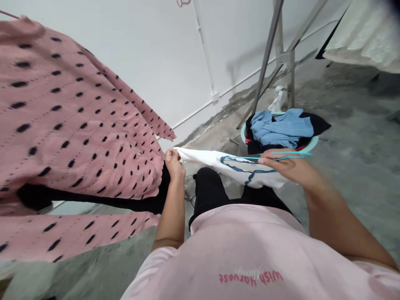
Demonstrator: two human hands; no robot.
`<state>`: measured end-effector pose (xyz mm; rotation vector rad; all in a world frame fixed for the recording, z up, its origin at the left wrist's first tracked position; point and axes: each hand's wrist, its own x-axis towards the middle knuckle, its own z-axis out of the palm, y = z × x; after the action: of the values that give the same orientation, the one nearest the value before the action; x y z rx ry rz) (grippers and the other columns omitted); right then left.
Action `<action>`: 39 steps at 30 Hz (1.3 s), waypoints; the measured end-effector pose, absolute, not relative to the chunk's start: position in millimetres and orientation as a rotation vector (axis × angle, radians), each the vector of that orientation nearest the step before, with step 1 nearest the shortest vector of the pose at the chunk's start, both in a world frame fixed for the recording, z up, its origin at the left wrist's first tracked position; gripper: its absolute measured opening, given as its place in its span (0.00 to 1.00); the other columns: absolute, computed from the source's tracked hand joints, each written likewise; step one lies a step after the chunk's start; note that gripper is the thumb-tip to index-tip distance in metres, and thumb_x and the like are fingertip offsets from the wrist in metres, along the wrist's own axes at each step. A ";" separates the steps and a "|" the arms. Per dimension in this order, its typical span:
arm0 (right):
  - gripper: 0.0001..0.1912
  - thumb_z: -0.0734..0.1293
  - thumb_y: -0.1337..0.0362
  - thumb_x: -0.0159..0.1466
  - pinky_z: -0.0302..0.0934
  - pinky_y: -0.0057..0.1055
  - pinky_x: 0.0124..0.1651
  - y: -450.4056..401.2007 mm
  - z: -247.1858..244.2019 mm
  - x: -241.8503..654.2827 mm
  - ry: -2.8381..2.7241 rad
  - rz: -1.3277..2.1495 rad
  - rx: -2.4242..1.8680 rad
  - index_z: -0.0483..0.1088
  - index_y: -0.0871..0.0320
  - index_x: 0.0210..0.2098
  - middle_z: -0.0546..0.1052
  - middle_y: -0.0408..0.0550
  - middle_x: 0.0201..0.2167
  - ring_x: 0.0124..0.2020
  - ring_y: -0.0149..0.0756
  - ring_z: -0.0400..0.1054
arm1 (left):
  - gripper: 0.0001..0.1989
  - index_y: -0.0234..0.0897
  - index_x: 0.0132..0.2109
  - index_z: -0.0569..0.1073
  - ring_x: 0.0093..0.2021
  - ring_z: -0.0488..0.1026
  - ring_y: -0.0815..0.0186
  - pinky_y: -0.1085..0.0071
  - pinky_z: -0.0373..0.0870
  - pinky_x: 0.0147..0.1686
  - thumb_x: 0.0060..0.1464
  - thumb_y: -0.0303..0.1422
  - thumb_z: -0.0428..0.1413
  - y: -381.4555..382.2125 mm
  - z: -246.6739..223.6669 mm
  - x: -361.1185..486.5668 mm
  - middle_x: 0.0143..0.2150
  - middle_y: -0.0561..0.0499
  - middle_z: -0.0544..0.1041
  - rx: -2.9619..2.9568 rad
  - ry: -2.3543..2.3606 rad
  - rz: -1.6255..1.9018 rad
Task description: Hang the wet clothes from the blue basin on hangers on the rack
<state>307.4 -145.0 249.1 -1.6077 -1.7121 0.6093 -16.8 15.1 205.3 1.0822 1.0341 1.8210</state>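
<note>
A white garment [200,156] with dark blue trim stretches sideways in front of my body. My left hand [174,163] pinches its narrow end, fingers closed. In my right hand [285,165] is a thin turquoise clothes hanger [240,158]. One part of the hanger reaches left over the trimmed opening of the garment, and another part sticks out to the right of my fingers. The wide end of the garment hangs below my right hand; whether those fingers also grip the cloth is hidden.
A pink top [93,121] with black marks hangs at the left, black cloth [162,189] behind it. Right of centre, a light turquoise basin [313,144] holds a blue garment [278,127] and dark clothes beside a metal stand [290,77]. Pale cloth [365,39] hangs upper right.
</note>
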 end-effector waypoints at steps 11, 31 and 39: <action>0.20 0.61 0.49 0.64 0.53 0.28 0.35 -142.7 258.0 294.7 -1.711 0.642 -1.629 0.70 0.59 0.28 0.72 0.44 0.27 0.32 0.32 0.63 | 0.16 0.37 0.50 0.70 0.51 0.68 0.61 0.65 0.64 0.49 0.55 0.37 0.57 -10.3 199.5 -7.3 0.50 0.45 0.72 1.918 1.406 1.566; 0.22 0.64 0.45 0.59 0.50 0.27 0.28 -142.1 251.5 318.3 -1.486 0.798 -1.466 0.64 0.59 0.26 0.63 0.42 0.23 0.25 0.28 0.56 | 0.10 0.37 0.43 0.74 0.44 0.71 0.62 0.66 0.64 0.49 0.57 0.35 0.53 -6.9 226.3 -28.4 0.41 0.48 0.75 2.062 1.397 1.528; 0.23 0.72 0.48 0.47 0.51 0.28 0.30 -136.6 244.0 306.3 -0.750 0.552 -1.274 0.69 0.58 0.34 0.64 0.41 0.25 0.25 0.26 0.53 | 0.10 0.39 0.44 0.74 0.50 0.69 0.60 0.60 0.63 0.54 0.58 0.37 0.54 -51.0 221.9 17.6 0.47 0.46 0.74 2.155 1.148 1.362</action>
<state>306.3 -136.6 244.0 -1.2744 -0.7503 0.5518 17.6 -51.0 221.9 2.1546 1.1477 1.3622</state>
